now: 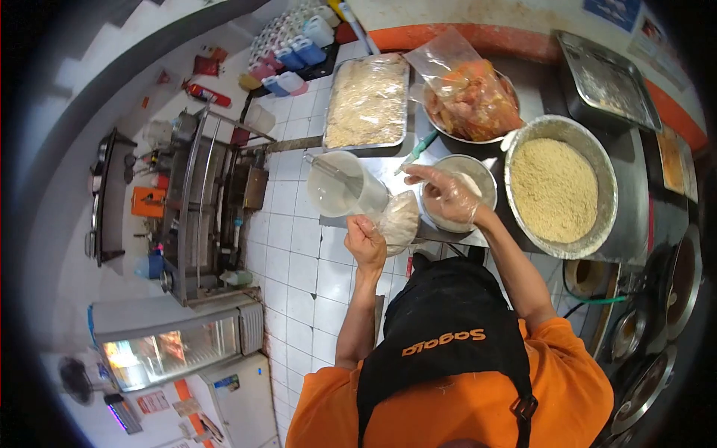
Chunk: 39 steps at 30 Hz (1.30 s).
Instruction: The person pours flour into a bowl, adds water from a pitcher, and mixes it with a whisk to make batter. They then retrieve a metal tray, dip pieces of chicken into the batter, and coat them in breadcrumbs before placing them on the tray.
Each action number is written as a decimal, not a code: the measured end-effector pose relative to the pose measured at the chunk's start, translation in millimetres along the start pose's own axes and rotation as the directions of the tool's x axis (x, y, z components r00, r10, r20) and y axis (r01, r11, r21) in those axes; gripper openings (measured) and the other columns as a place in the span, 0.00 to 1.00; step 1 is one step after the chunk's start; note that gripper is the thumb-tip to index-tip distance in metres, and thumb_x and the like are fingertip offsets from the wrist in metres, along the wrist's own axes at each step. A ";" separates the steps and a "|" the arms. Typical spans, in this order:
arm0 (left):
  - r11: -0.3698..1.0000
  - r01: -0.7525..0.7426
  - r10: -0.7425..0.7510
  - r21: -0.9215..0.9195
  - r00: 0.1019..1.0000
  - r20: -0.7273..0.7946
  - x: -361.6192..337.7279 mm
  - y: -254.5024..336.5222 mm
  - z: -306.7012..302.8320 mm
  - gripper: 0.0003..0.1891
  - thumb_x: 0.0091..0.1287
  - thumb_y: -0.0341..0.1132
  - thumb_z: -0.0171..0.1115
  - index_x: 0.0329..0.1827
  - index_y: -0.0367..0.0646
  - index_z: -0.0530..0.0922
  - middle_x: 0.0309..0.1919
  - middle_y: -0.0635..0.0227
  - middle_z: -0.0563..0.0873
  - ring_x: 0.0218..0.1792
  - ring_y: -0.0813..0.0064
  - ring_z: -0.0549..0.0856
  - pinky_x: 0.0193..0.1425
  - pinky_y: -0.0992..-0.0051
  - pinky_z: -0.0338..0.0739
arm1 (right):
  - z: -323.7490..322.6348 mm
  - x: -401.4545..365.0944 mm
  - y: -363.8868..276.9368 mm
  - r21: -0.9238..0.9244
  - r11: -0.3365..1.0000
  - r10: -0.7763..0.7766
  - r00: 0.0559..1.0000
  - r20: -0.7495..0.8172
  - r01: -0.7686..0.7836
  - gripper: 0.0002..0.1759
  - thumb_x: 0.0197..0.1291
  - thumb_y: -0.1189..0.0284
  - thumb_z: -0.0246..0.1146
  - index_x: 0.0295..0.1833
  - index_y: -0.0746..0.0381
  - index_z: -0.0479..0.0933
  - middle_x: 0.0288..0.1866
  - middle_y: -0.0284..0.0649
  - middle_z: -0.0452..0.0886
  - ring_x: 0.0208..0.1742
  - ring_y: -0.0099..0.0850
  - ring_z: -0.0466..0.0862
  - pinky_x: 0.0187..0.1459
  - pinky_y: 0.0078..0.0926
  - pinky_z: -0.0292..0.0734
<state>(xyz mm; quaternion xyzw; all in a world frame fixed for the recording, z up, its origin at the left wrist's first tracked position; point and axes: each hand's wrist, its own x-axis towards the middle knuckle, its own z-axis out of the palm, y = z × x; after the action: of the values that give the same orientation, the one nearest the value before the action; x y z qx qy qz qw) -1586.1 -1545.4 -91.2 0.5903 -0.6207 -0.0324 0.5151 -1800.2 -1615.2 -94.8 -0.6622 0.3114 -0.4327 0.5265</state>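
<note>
My left hand (364,240) is closed on the edge of a clear plastic bag (399,224) with white powder inside, at the counter's front edge. My right hand (452,197), in a thin clear glove, is above a metal bowl (485,183) with white powder in it. Its fingers stretch to the left, apart, and I see nothing held in them. Left of the bowl stands a translucent plastic jug (334,196) with a whisk (336,173) leaning in it. A green-handled tool (422,148) lies behind the bowl.
A large metal basin (556,190) of pale crumbs stands at right. Behind are a film-covered tray (367,101), a bowl of orange-coated meat (478,97) partly under plastic, and an upturned-looking metal pan (609,78). Shelving (198,201) and a glass-fronted fridge (172,347) are at left.
</note>
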 end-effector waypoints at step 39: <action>0.887 0.039 -0.460 0.459 0.120 0.880 113.6 49.7 160.1 0.21 0.77 0.43 0.48 0.41 0.29 0.78 0.20 0.68 0.75 0.20 0.75 0.73 0.26 0.68 0.68 | 79.0 -97.7 24.0 0.946 -0.161 0.292 0.902 0.319 -0.282 0.38 0.55 0.58 0.76 0.68 0.59 0.71 0.61 0.37 0.81 0.61 0.31 0.81 0.62 0.35 0.80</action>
<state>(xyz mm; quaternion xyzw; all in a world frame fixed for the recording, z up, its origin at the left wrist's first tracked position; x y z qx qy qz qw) -1703.5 -1708.3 -65.5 0.6009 -0.6875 -0.3882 -0.1244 -1770.1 -1502.6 -147.6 0.0253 0.0350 -0.3928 0.9186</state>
